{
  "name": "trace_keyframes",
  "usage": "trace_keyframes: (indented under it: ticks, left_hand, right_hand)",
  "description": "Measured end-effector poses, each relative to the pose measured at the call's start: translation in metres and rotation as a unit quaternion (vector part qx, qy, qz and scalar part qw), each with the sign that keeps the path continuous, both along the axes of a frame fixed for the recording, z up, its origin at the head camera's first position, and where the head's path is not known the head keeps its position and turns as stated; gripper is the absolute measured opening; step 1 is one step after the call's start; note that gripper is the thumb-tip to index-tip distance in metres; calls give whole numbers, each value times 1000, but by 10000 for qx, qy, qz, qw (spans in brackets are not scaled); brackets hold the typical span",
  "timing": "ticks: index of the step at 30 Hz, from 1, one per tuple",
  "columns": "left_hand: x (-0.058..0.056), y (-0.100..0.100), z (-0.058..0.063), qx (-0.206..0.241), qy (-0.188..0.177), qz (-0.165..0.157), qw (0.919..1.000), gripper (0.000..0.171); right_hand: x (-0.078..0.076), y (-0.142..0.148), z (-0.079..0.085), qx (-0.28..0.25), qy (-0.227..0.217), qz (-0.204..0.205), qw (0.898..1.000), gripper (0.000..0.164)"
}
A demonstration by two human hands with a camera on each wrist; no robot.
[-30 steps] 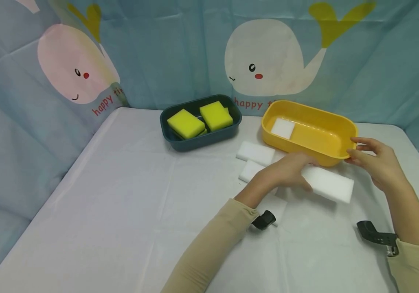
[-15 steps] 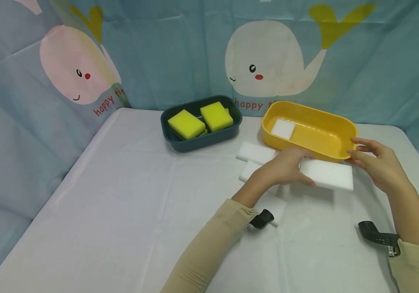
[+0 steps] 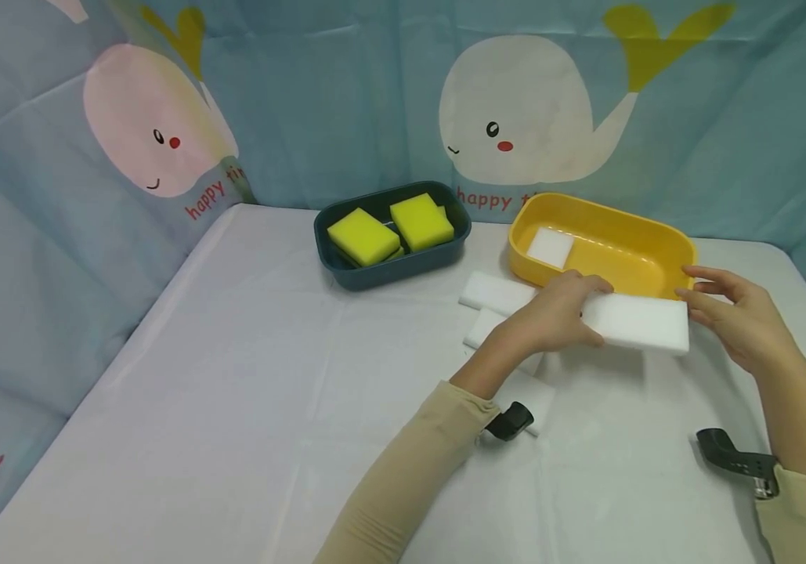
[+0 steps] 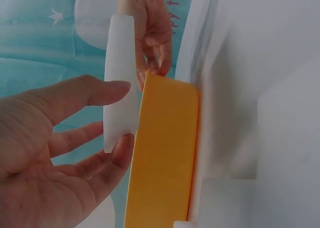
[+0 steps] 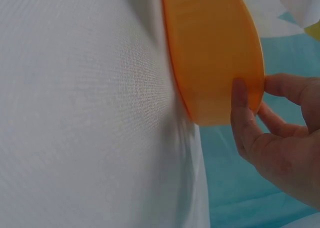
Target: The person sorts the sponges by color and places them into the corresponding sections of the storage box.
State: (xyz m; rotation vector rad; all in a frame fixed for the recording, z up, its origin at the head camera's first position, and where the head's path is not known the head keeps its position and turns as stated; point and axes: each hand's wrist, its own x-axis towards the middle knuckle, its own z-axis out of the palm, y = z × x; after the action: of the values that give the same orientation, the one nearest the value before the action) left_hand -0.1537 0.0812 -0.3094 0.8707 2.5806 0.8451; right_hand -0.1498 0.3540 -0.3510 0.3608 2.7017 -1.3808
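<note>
My left hand point(image 3: 558, 313) grips a white sponge block point(image 3: 638, 323) by its left end, thumb on one face and fingers on the other. The block is raised at the near rim of the yellow basin point(image 3: 536, 270) and overlaps it in the head view. From the left wrist, the same white sponge block point(image 4: 120, 83) stands beside the basin's rim. At the basin's right end, my right hand point(image 3: 748, 317) pinches the rim, with the thumb outside in the right wrist view. One white sponge point(image 3: 551, 247) lies inside the basin at its left end.
Several more white sponges lie under and around my left forearm, one of them a white sponge point(image 3: 497, 292) before the basin. A dark green basin point(image 3: 395, 274) with yellow sponges point(image 3: 363, 235) stands to the left. A whale-print curtain point(image 3: 374, 94) hangs behind the table.
My left hand has lifted the white sponge block a little and moved it toward the yellow basin's near rim, turning it more level. My right hand keeps its hold on the basin.
</note>
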Motion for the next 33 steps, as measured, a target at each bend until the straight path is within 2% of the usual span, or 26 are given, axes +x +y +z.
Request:
trace_keyframes:
  ticks: [6, 12, 20, 27, 33]
  left_hand:
    - [-4, 1, 7, 43, -64, 42, 10000, 70]
    - [-9, 3, 11, 2, 149, 107, 9998, 68]
    - [-16, 11, 13, 27, 347, 197, 9992, 70]
    - [-24, 18, 15, -166, 303, 648, 9973, 72]
    - [-35, 23, 13, -179, 353, 1177, 9923, 68]
  right_hand:
    - [1, -1, -2, -2, 82, -23, 10000, 66]
    - [1, 0, -2, -64, 156, 50, 9998, 63]
    - [1, 2, -2, -39, 209, 259, 9994, 68]
    - [1, 2, 1, -154, 97, 284, 9994, 74]
    - [0, 2, 1, -229, 69, 207, 9995, 71]
